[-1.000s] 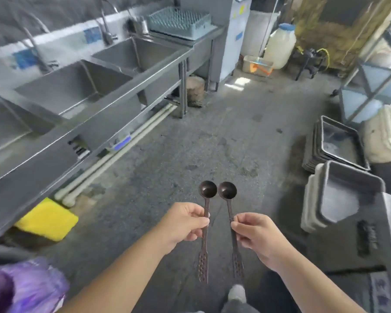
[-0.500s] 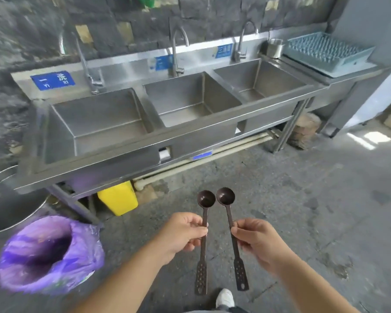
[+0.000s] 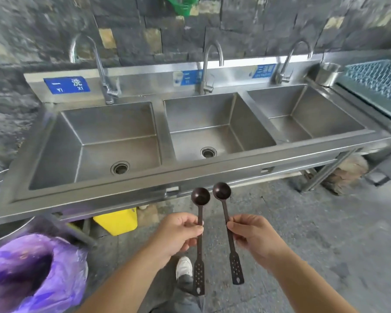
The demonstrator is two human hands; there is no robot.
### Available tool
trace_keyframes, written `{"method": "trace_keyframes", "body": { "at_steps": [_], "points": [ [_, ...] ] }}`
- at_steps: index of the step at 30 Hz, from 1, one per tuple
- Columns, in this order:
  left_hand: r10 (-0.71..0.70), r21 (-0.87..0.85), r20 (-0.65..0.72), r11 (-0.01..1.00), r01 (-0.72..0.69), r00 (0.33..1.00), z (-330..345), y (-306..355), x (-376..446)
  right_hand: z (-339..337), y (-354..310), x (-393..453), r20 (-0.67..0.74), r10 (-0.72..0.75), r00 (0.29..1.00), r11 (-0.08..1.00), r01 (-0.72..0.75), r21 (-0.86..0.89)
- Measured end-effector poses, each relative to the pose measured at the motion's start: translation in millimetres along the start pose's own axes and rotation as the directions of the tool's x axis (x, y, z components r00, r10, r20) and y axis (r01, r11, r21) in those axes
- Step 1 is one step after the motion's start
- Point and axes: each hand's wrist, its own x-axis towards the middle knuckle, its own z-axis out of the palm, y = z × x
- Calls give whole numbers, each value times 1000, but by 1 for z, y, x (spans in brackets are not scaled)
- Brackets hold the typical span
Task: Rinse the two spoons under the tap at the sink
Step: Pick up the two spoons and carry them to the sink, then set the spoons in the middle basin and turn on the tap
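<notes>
Since half a second ago the sink (image 3: 167, 177) has come closer and squarer in the view, its three basins now filling the upper half, while the two spoons have stayed side by side in front of the body.

The left hand (image 3: 178, 233) pinches the left spoon (image 3: 200, 233) at mid-handle between thumb and curled fingers; the right hand (image 3: 253, 236) pinches the right spoon (image 3: 227, 222) the same way. Both spoons stand nearly upright, bowls up and perforated flat ends hanging down, their long axes running toward the sink; the right one leans slightly left at the top. The round bowls sit just beside each other, apparently not touching, level with the sink's front rim and short of it.

What the next move turns on: the middle tap (image 3: 209, 66) lies straight ahead and above the spoon bowls, beyond the middle basin (image 3: 212, 123), so both hands must reach forward and up over the rim. The left tap (image 3: 99, 68) is off to the left, nearer the left hand; the right tap (image 3: 289, 62) is off to the right. I judge the middle tap the most direct.

The spoons are dark brown, thin-stemmed, with small deep bowls, likely wood or plastic, though blur makes that hard to tell. The sink is brushed steel with sharp square basins and round drains; no water is visibly running. Grey rough concrete lies underfoot.
</notes>
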Motion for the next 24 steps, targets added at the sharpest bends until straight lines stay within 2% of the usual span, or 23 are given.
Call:
{"method": "trace_keyframes", "body": {
  "at_steps": [10,15,24],
  "points": [
    [1,0,12,1000,-1,1000,-33,102,169,-20,-104,158,-26,-3,1000,1000,3,-14],
    [-23,-14,-40,1000,22,999,-32,134,242,-44,-135,229,-38,34,999,999,-35,-28],
    [-123,-79,-176,991,111,977,-8,173,390,-117,-182,384,21,121,992,989,-119,-85]
  ]
}}
